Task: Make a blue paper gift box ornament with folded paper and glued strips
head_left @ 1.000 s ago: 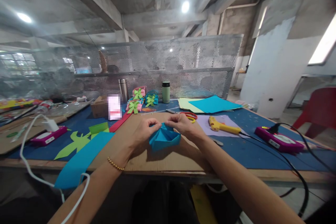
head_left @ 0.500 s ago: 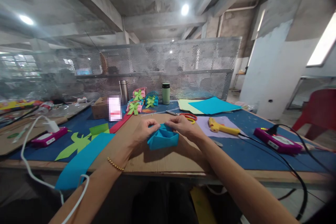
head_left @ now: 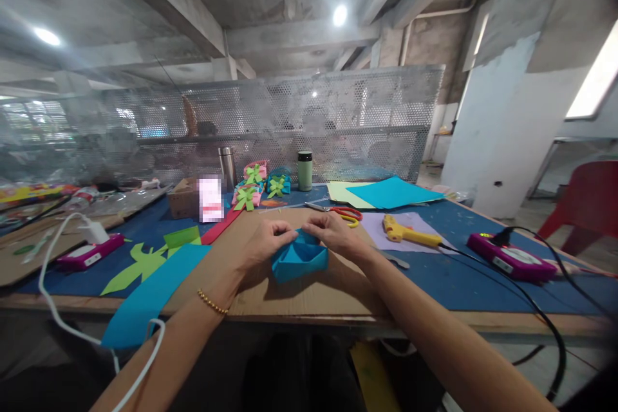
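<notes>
A folded blue paper box (head_left: 300, 262) is held over a brown cardboard sheet (head_left: 251, 301) at the middle of the table. My left hand (head_left: 266, 243) pinches its far edge from the left, with a gold bead bracelet on that wrist. My right hand (head_left: 338, 235) pinches the same far edge from the right, close beside the left fingertips. The box's open top faces up and shows folds inside. Beyond my right hand lie red and yellow scissors (head_left: 346, 214). A long blue paper strip (head_left: 157, 296) lies left of the cardboard.
A yellow glue gun (head_left: 410, 235) rests on lilac paper to the right, near a purple power strip (head_left: 510, 259). Blue sheets (head_left: 396, 193), a green bottle (head_left: 304, 172) and small bow-topped paper pieces (head_left: 247, 197) stand farther back. Green paper cutouts (head_left: 140, 265) lie left.
The blue box has tilted slightly, showing more of its inside, and its near side has dropped a little. Both hands keep their pinch, with a small shift of the fingers.
</notes>
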Demonstrator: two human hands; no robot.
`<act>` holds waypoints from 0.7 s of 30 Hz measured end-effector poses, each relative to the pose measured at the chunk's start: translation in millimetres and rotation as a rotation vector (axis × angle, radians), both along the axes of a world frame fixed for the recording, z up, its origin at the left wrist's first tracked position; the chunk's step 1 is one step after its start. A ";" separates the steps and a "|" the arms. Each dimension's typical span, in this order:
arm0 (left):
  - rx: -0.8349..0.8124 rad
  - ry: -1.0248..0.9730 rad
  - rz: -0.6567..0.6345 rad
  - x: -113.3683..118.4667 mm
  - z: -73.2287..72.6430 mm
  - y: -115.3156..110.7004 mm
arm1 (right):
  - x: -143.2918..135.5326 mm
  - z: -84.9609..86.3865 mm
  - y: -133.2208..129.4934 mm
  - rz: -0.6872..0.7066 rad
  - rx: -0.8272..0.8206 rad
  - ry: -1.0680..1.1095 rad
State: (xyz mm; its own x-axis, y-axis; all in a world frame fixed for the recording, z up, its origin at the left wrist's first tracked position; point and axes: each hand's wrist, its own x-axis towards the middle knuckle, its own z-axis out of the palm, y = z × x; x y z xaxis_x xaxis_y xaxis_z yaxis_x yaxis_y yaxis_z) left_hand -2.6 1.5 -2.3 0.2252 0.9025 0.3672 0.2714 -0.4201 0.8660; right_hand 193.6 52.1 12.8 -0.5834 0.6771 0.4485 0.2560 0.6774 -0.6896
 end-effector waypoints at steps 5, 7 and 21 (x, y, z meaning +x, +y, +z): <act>-0.037 -0.057 0.027 1.2 5.9 -6.1 | 0.8 3.8 -4.2 0.032 -0.133 0.138; -0.053 -0.084 0.053 1.5 6.5 -7.9 | 2.4 6.6 -5.6 0.032 -0.163 0.170; -0.033 -0.058 0.028 -1.0 2.1 -1.8 | 4.4 11.4 -11.8 -0.008 -0.263 0.157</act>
